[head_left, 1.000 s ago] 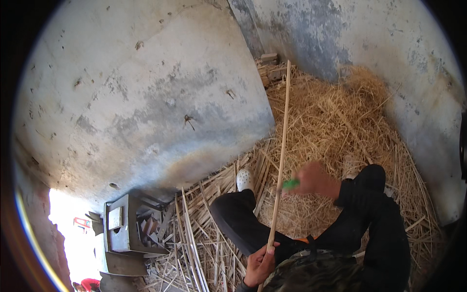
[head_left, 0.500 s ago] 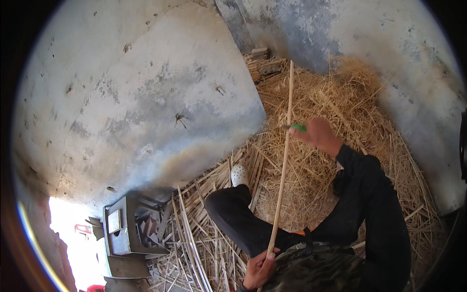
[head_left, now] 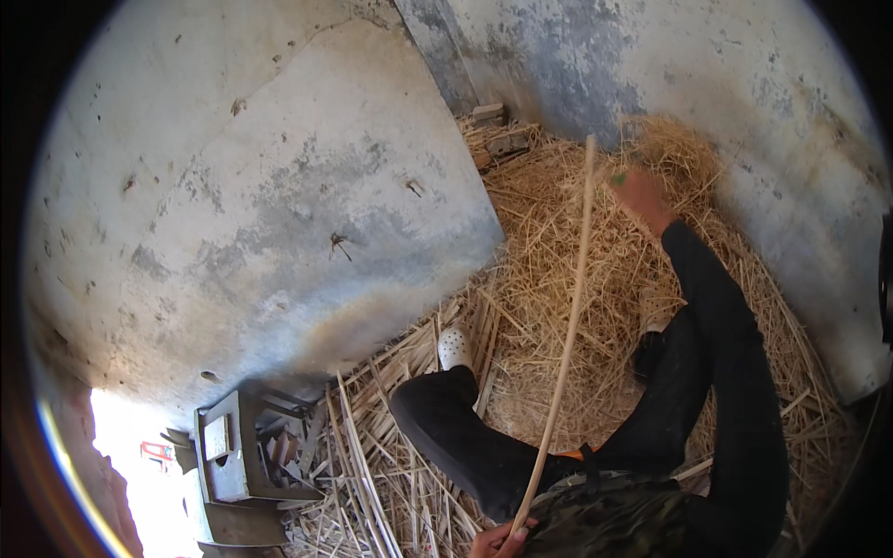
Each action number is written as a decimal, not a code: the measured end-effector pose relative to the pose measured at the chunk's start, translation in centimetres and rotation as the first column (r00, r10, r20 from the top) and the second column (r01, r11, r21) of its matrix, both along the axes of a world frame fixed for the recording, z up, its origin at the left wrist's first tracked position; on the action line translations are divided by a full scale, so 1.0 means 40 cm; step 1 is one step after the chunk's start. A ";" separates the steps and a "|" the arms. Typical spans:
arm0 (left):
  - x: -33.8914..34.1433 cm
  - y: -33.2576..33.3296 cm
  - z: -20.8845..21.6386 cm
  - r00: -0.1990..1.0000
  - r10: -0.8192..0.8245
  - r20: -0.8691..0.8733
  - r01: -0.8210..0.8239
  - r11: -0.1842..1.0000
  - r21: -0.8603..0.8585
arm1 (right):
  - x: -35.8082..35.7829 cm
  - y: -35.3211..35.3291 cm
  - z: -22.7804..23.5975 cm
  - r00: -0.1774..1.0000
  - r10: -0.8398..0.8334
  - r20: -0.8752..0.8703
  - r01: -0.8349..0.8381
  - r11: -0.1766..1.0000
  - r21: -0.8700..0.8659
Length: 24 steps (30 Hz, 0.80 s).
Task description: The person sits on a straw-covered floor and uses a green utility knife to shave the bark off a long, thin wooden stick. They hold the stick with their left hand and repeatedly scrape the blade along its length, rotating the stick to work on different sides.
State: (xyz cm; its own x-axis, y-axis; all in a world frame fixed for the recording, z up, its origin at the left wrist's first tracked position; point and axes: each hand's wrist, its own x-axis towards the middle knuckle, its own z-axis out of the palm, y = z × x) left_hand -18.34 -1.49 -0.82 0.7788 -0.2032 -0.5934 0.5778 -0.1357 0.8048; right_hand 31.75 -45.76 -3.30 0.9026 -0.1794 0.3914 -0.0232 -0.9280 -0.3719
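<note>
A long pale stick [head_left: 571,325], perhaps cane or bamboo, slants up from my lap, bowing slightly. At the lower edge, my left hand [head_left: 500,542] is closed around its near end. My right hand [head_left: 645,198] reaches out to the far right side of the stick, smeared by motion. A small green-handled tool [head_left: 619,179] shows at its fingers; its working end is too blurred to make out. A narrow gap separates this hand from the stick.
Shavings [head_left: 614,260] heap up ahead of me, against the walls [head_left: 307,177]. Split strips [head_left: 409,474] lie on the left beside a wooden stool-like frame [head_left: 233,446]. A white perforated clog [head_left: 455,348] is on my left foot. Bricks [head_left: 489,114] sit in the far corner.
My right hand has moved up and away with the green-handled tool, off the stick to its right. The stick's far end has swung right, and my left hand is slightly lower.
</note>
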 end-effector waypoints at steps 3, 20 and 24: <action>-0.036 0.040 -0.036 0.999 0.040 -0.034 -0.043 0.994 -0.099 | -0.013 -0.106 0.027 0.974 -0.223 0.035 0.208 0.949 0.238; 0.235 -0.048 -0.044 0.980 0.032 0.196 0.051 0.914 -0.403 | -0.527 0.506 0.004 0.716 0.693 0.091 -0.297 0.184 0.937; 0.301 -0.062 0.004 0.997 0.028 0.070 0.006 0.900 -0.435 | -0.512 0.543 -0.044 0.738 0.668 0.097 -0.271 0.162 0.949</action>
